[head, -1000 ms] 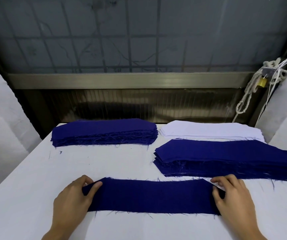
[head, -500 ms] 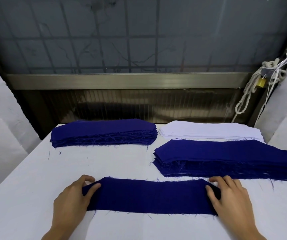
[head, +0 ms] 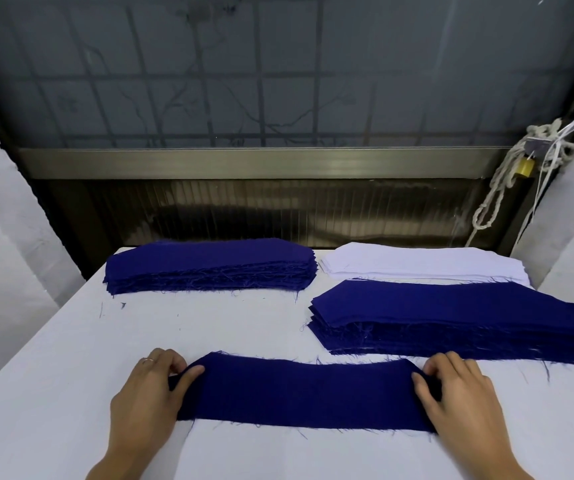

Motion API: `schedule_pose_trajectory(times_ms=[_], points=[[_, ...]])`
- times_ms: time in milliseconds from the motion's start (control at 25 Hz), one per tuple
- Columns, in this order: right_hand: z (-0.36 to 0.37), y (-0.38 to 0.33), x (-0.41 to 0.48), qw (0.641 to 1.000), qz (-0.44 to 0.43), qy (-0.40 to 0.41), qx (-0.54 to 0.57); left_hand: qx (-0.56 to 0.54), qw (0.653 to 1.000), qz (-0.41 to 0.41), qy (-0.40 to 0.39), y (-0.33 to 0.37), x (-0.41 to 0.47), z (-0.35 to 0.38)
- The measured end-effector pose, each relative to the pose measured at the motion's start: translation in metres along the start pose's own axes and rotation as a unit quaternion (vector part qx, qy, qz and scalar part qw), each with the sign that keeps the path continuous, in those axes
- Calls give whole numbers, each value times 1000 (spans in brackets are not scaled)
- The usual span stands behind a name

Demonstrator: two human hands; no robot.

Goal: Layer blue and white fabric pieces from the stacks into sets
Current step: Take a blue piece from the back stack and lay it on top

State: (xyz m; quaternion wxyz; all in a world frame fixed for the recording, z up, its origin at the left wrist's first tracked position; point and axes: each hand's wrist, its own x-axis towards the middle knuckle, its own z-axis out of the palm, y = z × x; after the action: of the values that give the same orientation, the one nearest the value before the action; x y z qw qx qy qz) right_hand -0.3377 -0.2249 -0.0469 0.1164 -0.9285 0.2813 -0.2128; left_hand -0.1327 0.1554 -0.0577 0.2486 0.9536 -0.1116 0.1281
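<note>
Low in the centre of the frame, our left hand (head: 150, 396) and right hand (head: 458, 400) each pinch an end of the blue fabric piece (head: 299, 393) with curled fingers, likely to hold it flat and square on the table (head: 71, 375).

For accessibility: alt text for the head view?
Left hand and right hand hold the ends of a blue strip on a white table. Behind lie a left blue stack, a right blue stack and a white stack.
</note>
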Motion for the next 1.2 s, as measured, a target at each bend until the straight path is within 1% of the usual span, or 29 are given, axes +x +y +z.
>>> schedule_pose_trajectory(times_ms=[240, 400, 480, 680, 1200], points=[[-4, -5, 0, 999, 12, -20, 30, -7, 1000, -15, -8, 1, -1, 0], [-2, -7, -1, 999, 39, -2, 9, 14, 1000, -13, -5, 1, -1, 1], [-3, -9, -1, 999, 51, -7, 3, 19, 1000, -12, -6, -2, -1, 3], [-3, -7, -1, 999, 43, -24, 7, 17, 1000, -13, -5, -4, 0, 4], [-3, -5, -1, 998, 48, -23, 24, 9, 1000, -14, -2, -3, 1, 4]])
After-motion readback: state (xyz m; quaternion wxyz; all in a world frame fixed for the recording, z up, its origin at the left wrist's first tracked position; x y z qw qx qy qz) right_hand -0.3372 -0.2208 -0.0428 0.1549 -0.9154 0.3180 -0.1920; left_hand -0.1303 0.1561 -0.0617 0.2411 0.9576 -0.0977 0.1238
